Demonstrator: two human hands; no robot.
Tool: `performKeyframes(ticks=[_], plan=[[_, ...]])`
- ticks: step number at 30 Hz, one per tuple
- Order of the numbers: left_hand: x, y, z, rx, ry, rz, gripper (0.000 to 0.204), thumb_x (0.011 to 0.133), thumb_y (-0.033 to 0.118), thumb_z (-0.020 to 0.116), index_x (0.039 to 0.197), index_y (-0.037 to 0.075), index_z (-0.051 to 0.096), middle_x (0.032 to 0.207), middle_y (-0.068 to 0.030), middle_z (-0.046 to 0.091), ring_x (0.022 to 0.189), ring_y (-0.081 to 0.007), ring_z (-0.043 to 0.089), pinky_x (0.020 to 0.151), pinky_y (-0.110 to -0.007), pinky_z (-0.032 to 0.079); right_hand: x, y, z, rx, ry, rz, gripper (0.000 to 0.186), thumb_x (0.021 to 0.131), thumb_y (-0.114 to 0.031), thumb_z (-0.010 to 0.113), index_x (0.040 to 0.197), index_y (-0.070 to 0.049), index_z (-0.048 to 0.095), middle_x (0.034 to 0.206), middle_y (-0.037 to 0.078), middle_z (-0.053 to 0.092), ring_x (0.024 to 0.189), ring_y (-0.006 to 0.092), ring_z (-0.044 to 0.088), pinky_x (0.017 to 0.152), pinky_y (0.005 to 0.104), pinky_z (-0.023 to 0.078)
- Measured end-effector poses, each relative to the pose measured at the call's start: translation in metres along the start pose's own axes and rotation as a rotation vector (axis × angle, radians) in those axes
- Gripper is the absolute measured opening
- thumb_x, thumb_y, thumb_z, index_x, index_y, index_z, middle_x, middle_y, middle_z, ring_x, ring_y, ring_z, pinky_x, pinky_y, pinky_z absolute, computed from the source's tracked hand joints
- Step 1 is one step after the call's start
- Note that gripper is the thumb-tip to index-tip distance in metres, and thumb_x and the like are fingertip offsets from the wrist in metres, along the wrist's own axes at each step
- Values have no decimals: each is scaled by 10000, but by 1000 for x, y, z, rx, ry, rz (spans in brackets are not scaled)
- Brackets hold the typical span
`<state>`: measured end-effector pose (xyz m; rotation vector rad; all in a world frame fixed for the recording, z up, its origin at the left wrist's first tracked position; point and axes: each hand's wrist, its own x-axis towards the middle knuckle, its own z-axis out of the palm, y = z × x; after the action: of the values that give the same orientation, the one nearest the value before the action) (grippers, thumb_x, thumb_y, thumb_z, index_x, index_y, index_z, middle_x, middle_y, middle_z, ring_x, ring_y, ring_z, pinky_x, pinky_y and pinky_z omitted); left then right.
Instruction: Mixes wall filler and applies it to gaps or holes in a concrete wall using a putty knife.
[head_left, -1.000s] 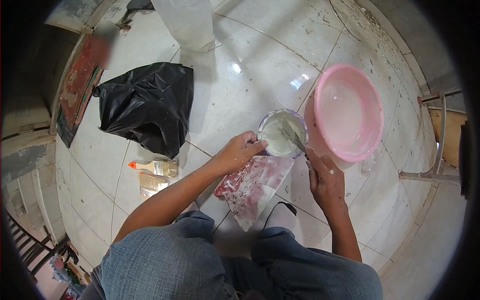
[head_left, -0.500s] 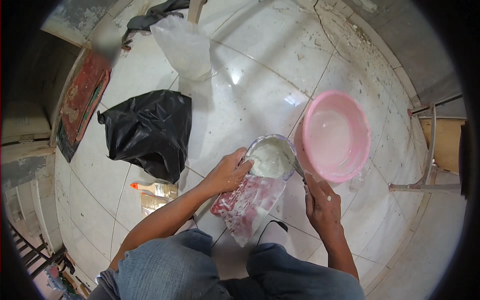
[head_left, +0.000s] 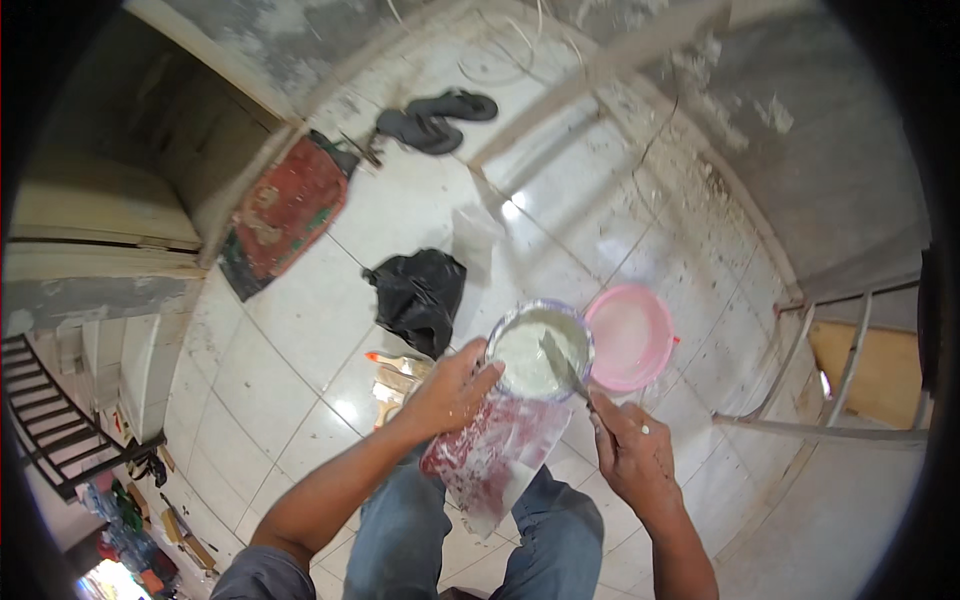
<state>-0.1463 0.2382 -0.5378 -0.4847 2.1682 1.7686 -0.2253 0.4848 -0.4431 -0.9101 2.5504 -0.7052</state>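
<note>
- Head view: plastic sack point(head_left: 500, 450) w/ red print, mouth rolled open, sits btwn the two hands, above the knees; white powder or paste point(head_left: 535, 355) fills the top.
- Handling, my guess: sack is soft, floppy, prob heavy for its size; thin film could tear or slump. Best hold = the rolled rim, w/ support underneath.
- Left hand point(head_left: 450, 390): fingers curled over the sack's near-left rim, gripping the film, thumb side toward the contents.
- Right hand point(head_left: 630, 455): closed round the handle of a flat metal blade point(head_left: 560, 362); blade tip lies in the white stuff.
- Just beyond right hand: pink basin point(head_left: 630, 335), touching or v. near the sack, can't tell which.
- Beyond left hand: black bag point(head_left: 420, 295) on the tiled floor point(head_left: 270, 370); farther off, red mat point(head_left: 285, 215) & pair of sandals point(head_left: 435, 118).
</note>
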Motion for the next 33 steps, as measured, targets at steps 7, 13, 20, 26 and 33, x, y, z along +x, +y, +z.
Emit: performKeyframes(ticks=[7, 13, 20, 26, 33], plan=[[-162, 105, -14, 99, 101, -77, 292, 939, 204, 526, 1093, -44, 546, 893, -170, 616, 845, -207, 572, 796, -344, 458, -79, -86, -73, 376, -122, 183, 270, 903, -125, 565, 1133, -32, 673, 696, 135, 654, 548, 191, 589, 581, 308, 491], [-226, 131, -44, -1, 176, -98, 295, 935, 185, 521, 1116, -47, 538, 900, -219, 651, 832, -229, 640, 760, -332, 485, -80, -126, -97, 531, -364, 270, 423, 949, -237, 554, 1305, -8, 545, 829, 124, 698, 616, 143, 605, 642, 290, 507], [-219, 98, -47, -112, 262, -144, 239, 927, 136, 506, 1099, -23, 557, 777, -19, 565, 668, -58, 476, 595, -227, 393, -122, 9, 17, 964, 164, 894, 458, 987, -334, 504, 1246, 38, 576, 982, 155, 684, 689, 176, 666, 676, 301, 541], [-218, 96, -57, -230, 382, -158, 220, 924, 114, 496, 1075, -36, 552, 871, -52, 597, 752, -99, 525, 672, -255, 434, -219, 58, 58, 275, 33, 891, 490, 908, -347, 603, 1217, 33, 590, 965, 224, 673, 819, 300, 682, 778, 381, 531], [-246, 183, -99, -273, 478, -98, 317, 908, 124, 487, 1147, -77, 544, 1006, -131, 644, 917, -171, 594, 826, -296, 466, -177, 10, -11, -37, 224, 573, 512, 896, -278, 639, 1293, 26, 529, 1222, 256, 560, 703, 257, 694, 752, 365, 538]])
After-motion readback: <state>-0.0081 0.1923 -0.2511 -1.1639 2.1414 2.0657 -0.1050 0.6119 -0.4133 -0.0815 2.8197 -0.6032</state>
